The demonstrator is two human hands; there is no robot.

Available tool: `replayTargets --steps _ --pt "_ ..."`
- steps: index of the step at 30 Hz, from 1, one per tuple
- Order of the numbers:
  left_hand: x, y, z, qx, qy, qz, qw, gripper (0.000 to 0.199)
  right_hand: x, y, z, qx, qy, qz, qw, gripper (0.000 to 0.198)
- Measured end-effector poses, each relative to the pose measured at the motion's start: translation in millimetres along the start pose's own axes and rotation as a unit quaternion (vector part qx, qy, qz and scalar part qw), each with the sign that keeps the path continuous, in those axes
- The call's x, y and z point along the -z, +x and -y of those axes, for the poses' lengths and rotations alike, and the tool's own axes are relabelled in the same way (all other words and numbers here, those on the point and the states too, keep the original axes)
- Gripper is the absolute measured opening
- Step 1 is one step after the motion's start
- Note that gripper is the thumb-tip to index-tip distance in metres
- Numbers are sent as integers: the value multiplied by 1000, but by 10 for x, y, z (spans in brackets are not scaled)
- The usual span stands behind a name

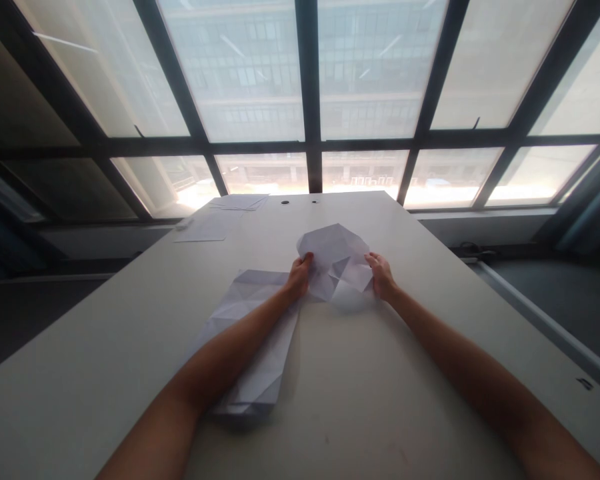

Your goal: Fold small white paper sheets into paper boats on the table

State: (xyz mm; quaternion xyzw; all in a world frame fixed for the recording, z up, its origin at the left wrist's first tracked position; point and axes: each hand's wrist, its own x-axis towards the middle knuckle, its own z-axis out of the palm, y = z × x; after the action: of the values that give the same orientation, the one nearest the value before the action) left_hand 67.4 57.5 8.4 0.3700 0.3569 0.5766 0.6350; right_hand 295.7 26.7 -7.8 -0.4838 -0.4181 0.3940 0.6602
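Note:
A creased, partly folded sheet of white paper (333,247) is held up over the table between both hands. My left hand (299,277) grips its left edge, thumb on the near face. At the opposite edge, my right hand (381,275) pinches the paper between thumb and fingers. Folded flaps stand out on the lower part of the sheet, and its lowest edge is blurred. Under my left forearm lies another creased white paper (275,360), spread on the table and partly hidden by the arm.
The white table (360,400) stretches away toward large dark-framed windows (307,80). Several flat paper sheets (205,225) lie at its far left corner. A round hole (285,203) shows near the far edge. Dark curtains (580,220) hang at the sides.

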Motion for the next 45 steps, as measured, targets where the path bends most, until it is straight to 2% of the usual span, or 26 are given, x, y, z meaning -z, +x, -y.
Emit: replayTargets --steps 2,4,6,9,12,14,17,21,23,27,31,36,39,41,45 --pt "9 16 -3 -12 -5 -8 1000 24 -54 -73 26 -67 21 67 995 38" --pt "13 32 -2 -28 -6 -16 999 25 -70 -108 22 -94 15 103 990 35" --pt "17 45 0 -51 -7 -23 998 25 -57 -103 -7 -85 -10 81 993 32" --pt "29 46 -11 -84 8 -32 996 26 -8 -41 -61 -60 -44 -2 997 34" --pt "52 27 -45 -93 62 -46 993 31 78 59 -79 -40 -60 -55 996 35" --pt "68 16 -72 -96 102 -55 989 38 163 135 -61 -4 -90 -79 993 35" --pt "79 16 -93 -103 144 -55 983 43 325 248 -3 66 -169 -84 980 36" --pt "50 19 -62 -97 145 -37 984 37 532 365 60 149 -280 -106 943 35" --pt "23 10 -42 -86 130 -15 988 33 608 407 63 153 -293 -123 936 37" --pt "-11 -3 -92 -56 94 52 993 36 726 471 38 97 -242 -91 961 44" --pt "-22 27 -302 -48 110 75 990 41 800 499 44 54 -198 -47 978 47" --pt "-82 -9 -687 -21 186 73 980 35 783 481 127 44 -205 -45 977 48" --pt "-112 -127 -982 -33 244 111 963 57 730 455 198 37 -198 -29 979 47" --pt "-86 -239 -1198 -34 282 157 946 68 663 428 248 30 -192 -7 981 47" --pt "135 -545 -1600 -4 364 214 907 38 397 341 338 12 -189 41 981 45"
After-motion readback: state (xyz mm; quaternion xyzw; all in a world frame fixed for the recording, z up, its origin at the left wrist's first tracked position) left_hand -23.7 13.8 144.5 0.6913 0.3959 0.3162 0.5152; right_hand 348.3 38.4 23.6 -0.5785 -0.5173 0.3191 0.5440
